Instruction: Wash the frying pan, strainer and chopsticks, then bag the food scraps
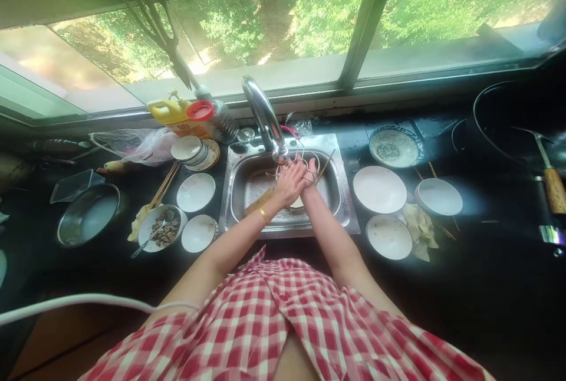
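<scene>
Both my hands meet over the steel sink (345,204), just under the curved tap (264,114). My left hand (289,183) lies across my right hand (311,173), fingers pressed together, so what they hold is hidden. A gold bangle (263,214) sits on my left wrist. A wire rack (305,160) and a pale dish lie in the sink beneath the hands. A chopstick (326,166) leans on the sink's right rim.
Left of the sink: white bowls (196,192), a bowl of scraps with a spoon (160,229), chopsticks, a steel pot (88,222), a yellow detergent bottle (177,115). Right: white plates (379,189), a patterned bowl (395,146), a dark wok (508,121), a wooden-handled tool (552,186).
</scene>
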Demonstrator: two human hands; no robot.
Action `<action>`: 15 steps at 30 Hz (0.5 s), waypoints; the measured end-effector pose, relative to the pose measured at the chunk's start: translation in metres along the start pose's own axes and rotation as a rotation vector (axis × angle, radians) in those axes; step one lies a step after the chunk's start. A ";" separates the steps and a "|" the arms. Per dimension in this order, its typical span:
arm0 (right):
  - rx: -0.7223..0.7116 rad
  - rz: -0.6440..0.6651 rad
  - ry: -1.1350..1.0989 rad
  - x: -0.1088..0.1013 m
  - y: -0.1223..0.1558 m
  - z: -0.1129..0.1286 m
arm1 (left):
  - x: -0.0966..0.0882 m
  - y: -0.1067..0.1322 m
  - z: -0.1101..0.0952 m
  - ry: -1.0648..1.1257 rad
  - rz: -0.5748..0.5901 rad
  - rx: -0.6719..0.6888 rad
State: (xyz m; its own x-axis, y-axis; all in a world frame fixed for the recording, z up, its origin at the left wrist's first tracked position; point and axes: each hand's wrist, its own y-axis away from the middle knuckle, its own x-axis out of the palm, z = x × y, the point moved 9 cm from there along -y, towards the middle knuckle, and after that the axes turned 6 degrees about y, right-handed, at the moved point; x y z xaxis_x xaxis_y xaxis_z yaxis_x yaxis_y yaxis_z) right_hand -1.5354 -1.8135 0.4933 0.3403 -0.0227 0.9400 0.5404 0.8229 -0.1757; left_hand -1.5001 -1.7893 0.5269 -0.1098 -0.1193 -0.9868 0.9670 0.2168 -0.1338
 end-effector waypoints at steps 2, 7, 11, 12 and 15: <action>0.036 -0.011 -0.199 -0.006 0.005 0.006 | -0.004 0.011 0.007 -0.029 0.005 0.007; 0.054 0.133 -0.271 0.004 0.027 0.024 | -0.027 0.013 0.021 -0.030 -0.140 0.088; 0.011 0.123 -0.146 0.007 0.031 0.035 | -0.017 0.011 0.023 0.092 -0.179 0.086; 0.029 0.089 -0.085 0.005 0.030 0.033 | -0.012 0.012 0.023 0.126 -0.168 0.081; 0.100 -0.081 0.075 -0.009 0.030 0.026 | -0.002 0.019 0.021 0.207 -0.103 0.081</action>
State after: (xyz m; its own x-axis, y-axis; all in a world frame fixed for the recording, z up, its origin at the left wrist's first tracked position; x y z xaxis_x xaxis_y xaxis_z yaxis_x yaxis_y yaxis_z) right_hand -1.5418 -1.7736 0.4871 0.3572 -0.1311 0.9248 0.4905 0.8689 -0.0663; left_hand -1.4768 -1.8053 0.5279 -0.2456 0.0659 -0.9671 0.9625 0.1348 -0.2353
